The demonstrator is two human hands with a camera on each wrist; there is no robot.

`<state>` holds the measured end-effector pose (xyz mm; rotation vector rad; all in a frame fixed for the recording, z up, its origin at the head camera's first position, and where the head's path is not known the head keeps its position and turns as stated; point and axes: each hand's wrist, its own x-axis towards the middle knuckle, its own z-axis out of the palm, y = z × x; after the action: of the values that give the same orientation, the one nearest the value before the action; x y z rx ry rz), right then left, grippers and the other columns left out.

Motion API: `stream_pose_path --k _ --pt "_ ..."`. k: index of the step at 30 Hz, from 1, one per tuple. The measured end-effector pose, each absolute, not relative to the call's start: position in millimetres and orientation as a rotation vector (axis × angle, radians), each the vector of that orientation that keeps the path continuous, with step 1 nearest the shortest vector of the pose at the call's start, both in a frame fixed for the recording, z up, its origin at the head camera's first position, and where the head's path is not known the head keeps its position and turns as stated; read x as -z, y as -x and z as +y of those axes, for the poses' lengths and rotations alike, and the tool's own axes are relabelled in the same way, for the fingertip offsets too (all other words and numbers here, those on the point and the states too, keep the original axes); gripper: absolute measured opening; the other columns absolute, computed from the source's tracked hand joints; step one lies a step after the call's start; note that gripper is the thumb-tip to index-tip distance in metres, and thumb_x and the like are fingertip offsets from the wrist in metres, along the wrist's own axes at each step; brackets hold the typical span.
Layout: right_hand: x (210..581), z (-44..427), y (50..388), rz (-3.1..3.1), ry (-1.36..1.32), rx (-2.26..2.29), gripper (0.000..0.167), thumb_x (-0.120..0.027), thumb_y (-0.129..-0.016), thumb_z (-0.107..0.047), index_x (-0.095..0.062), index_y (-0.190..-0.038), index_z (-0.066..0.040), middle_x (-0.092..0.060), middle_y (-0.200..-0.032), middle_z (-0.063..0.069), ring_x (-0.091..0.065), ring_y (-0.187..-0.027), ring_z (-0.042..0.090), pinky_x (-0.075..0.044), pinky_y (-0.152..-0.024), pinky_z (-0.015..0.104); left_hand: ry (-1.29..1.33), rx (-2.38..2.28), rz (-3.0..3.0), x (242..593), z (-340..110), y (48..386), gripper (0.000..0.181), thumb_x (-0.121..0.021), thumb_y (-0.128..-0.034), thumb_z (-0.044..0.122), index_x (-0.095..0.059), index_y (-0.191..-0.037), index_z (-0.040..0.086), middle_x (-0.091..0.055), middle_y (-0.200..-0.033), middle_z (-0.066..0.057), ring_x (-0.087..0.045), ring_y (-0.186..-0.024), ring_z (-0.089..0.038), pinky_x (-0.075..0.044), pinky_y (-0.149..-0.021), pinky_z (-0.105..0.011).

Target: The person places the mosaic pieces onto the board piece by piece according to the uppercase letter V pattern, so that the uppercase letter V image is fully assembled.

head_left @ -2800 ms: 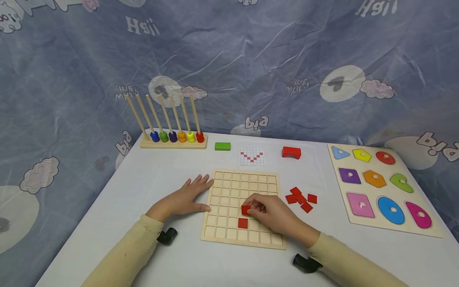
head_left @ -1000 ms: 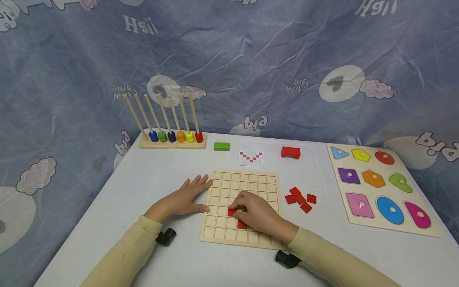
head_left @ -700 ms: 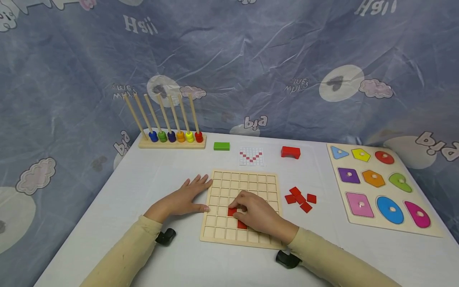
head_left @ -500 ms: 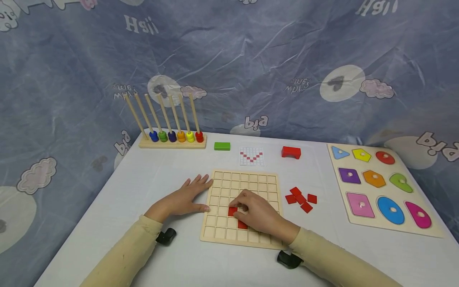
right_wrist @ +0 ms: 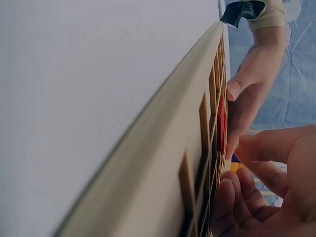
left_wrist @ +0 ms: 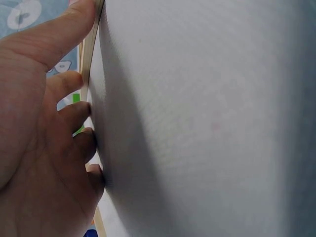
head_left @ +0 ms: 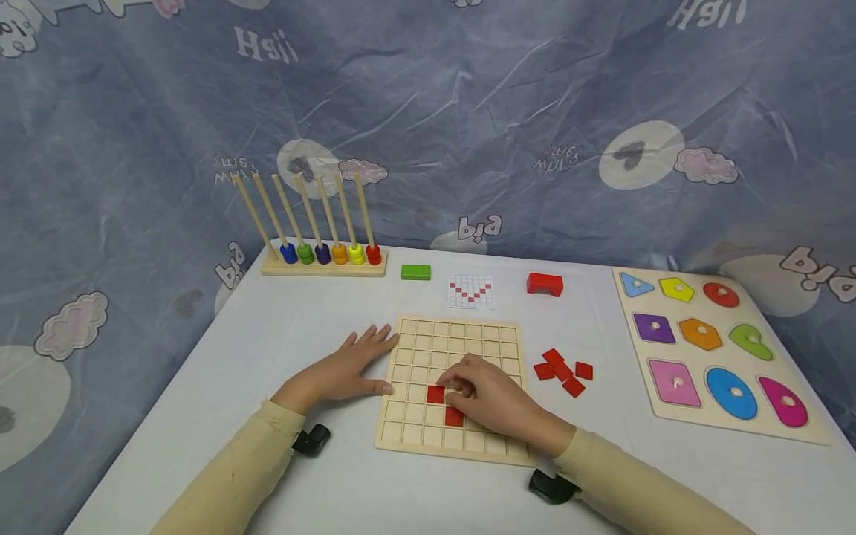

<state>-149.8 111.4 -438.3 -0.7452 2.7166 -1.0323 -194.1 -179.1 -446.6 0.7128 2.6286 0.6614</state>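
A wooden grid board (head_left: 455, 455) lies flat on the table. My left hand (head_left: 341, 371) rests at its left edge, fingers spread, thumb and a fingertip touching the rim. One red tile (head_left: 435, 394) lies in a cell, and another red tile (head_left: 454, 417) sits diagonally in front and to the right. My right hand (head_left: 495, 397) hovers over the board just right of the first tile; in the right wrist view this hand (right_wrist: 276, 182) has thumb and fingers bent and apart, with nothing visible between them. Several loose red tiles (head_left: 573, 386) lie right of the board.
Behind the board lie a green block (head_left: 416, 273), a card with a red V pattern (head_left: 471, 303) and a red arch block (head_left: 545, 283). A peg rack with coloured beads (head_left: 324, 271) stands back left. At the right lies a shape puzzle board (head_left: 735, 360).
The red tile that my right hand held above the board now lies in a cell, up and left of the other. That hand has let go and shifted slightly right. My left hand stays put.
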Motion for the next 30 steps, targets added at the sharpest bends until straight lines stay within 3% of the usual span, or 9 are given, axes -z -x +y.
stream_pose_path --k 20,30 --pt "431 153 144 2.719 0.737 1.025 0.016 -0.073 -0.094 -0.019 -0.074 -0.109 -0.024 -0.055 -0.085 -0.013 -0.056 -0.079 0.011 -0.049 -0.068 0.022 -0.734 -0.670 2.620 445 -180 193 0.095 -0.075 -0.0897 0.048 -0.026 -0.163 0.012 -0.015 -0.169 -0.013 -0.004 -0.156 -0.035 -0.001 -0.124 -0.056" --pt "428 180 144 2.738 0.732 1.054 0.020 -0.074 -0.093 -0.015 -0.073 -0.113 -0.020 -0.057 -0.087 -0.013 -0.056 -0.078 0.007 -0.051 -0.070 0.022 -0.736 -0.674 2.615 444 -180 193 0.095 -0.075 -0.0901 0.048 -0.026 -0.163 0.011 -0.015 -0.169 -0.013 -0.004 -0.156 -0.035 0.000 -0.124 -0.056"
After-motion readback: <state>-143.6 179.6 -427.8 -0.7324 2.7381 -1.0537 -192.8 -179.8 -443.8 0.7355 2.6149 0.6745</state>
